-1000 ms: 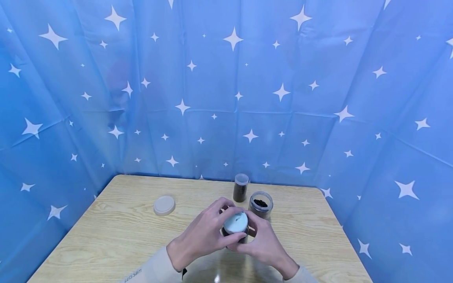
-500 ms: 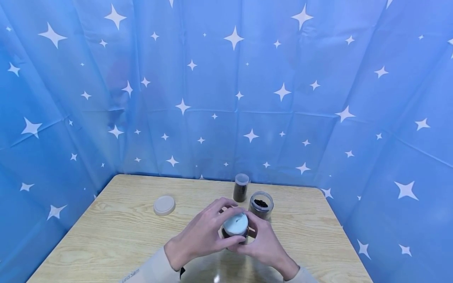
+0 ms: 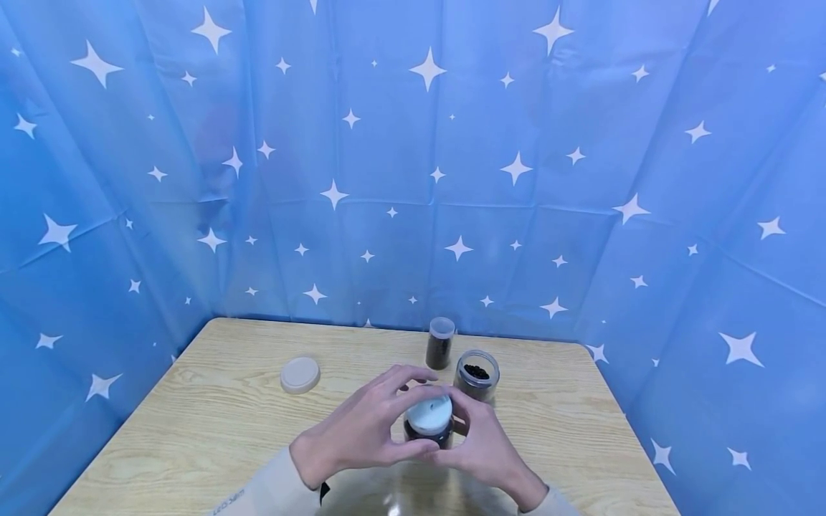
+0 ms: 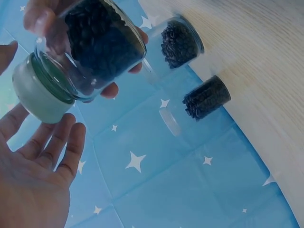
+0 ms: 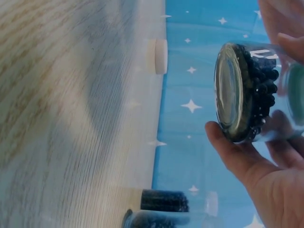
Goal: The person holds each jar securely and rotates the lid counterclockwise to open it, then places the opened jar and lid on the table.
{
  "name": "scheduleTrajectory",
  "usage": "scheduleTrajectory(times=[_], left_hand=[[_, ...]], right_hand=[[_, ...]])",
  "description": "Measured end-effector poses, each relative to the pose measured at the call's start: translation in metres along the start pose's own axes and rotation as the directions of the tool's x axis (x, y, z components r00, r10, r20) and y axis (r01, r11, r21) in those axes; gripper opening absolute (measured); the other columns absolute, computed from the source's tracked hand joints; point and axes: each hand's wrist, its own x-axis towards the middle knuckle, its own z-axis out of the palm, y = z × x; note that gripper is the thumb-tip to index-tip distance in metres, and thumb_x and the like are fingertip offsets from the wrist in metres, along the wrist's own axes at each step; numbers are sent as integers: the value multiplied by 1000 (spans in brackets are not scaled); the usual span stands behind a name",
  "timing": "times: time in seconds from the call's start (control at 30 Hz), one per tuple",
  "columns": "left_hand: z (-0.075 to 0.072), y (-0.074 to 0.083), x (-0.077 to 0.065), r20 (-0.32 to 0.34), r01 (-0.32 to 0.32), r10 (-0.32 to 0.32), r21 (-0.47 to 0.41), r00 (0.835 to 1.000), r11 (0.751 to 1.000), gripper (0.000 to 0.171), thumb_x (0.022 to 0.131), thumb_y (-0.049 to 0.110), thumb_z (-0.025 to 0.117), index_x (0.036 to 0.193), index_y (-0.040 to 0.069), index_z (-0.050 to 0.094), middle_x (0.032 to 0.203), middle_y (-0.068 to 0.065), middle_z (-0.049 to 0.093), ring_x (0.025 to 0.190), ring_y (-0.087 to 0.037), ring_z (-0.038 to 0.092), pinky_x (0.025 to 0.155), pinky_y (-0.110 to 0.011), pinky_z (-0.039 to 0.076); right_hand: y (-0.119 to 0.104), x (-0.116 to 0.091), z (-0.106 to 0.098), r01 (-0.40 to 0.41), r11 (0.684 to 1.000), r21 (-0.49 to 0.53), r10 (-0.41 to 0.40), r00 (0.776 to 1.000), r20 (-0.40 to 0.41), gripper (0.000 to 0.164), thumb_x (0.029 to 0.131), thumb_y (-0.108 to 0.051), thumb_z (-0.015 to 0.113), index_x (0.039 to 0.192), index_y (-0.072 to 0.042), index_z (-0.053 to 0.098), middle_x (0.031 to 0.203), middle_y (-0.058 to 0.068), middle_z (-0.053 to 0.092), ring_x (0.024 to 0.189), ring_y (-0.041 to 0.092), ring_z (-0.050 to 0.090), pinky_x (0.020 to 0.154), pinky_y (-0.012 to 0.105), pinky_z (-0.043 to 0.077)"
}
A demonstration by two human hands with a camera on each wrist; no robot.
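Fingers (image 4: 72, 151) spread, the left hand (image 3: 364, 424) rings the pale-green lid (image 3: 429, 416) at lower centre; the glass jar (image 4: 102, 42) could slip if the right hand (image 3: 485, 443), pinching it, loosens.

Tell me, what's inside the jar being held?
The jar holds small dark pieces, with clear space toward the pale lid. Those in the middle are hidden behind the outer ones.

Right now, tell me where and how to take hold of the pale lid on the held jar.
Grip the pale lid by its round rim, likely best from above with the left hand: it faces up and its side wall shows. The right hand grips the glass jar below it, which should keep it steady.
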Motion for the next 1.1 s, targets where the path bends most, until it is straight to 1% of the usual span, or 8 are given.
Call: scheduleTrajectory(times=[0.17,0.27,0.43,0.53,0.6,0.73,0.87,1.1], left_hand=[[-2,-1,0,11,-40,40,-2,999,999,71,102,48,90,163,22,65,159,-7,67,144,-21,70,115,-38,65],[-2,-1,0,23,-60,61,-11,998,998,67,104,46,89,162,21,65,159,-7,67,146,-21,69,114,-38,66],[-4,-1,0,41,-79,80,-32,996,996,61,106,44,87,158,19,67,159,-6,67,147,-20,68,113,-38,66],[-4,-2,0,49,-91,92,-38,994,995,58,107,40,86,157,18,68,158,-5,68,146,-19,68,115,-35,65],[-4,-2,1,53,-99,101,-41,994,994,55,107,37,85,155,17,68,157,-4,69,145,-17,68,116,-32,63],[-4,-3,1,53,-105,108,-49,993,993,53,106,33,86,154,16,69,156,-3,70,142,-16,70,116,-28,62],[-4,-3,1,52,-106,109,-48,993,993,54,106,33,86,154,16,69,155,-4,71,141,-16,70,116,-27,62],[-2,-2,3,37,-91,91,-19,995,996,56,106,33,86,156,16,69,154,-5,70,141,-18,70,114,-28,63]], right_hand=[[-1,-1,0,7,1000,24,-8,999,39,76,87,-21,104,153,-32,69,139,-4,79,124,12,80,109,33,68],[-2,-1,0,19,999,32,-21,998,54,73,87,-20,104,151,-32,70,137,-2,79,121,13,80,108,34,69],[-2,-1,1,36,998,51,-39,997,72,71,87,-17,103,149,-29,70,137,0,79,121,13,80,109,35,68],[-1,0,1,26,998,58,-30,996,81,70,87,-16,102,148,-28,70,136,1,80,123,13,79,109,33,68],[0,0,1,12,998,61,-17,996,91,72,89,-17,102,151,-29,69,138,1,79,124,13,79,108,33,68],[1,0,0,-14,998,65,8,995,104,76,91,-19,100,158,-29,66,141,1,78,126,13,79,108,32,68],[2,1,0,-22,998,67,14,994,109,77,91,-19,100,159,-29,65,142,2,78,126,14,78,108,31,67],[2,2,0,22,998,59,-26,997,76,72,88,-16,102,151,-28,69,140,2,78,123,14,79,108,34,69]])
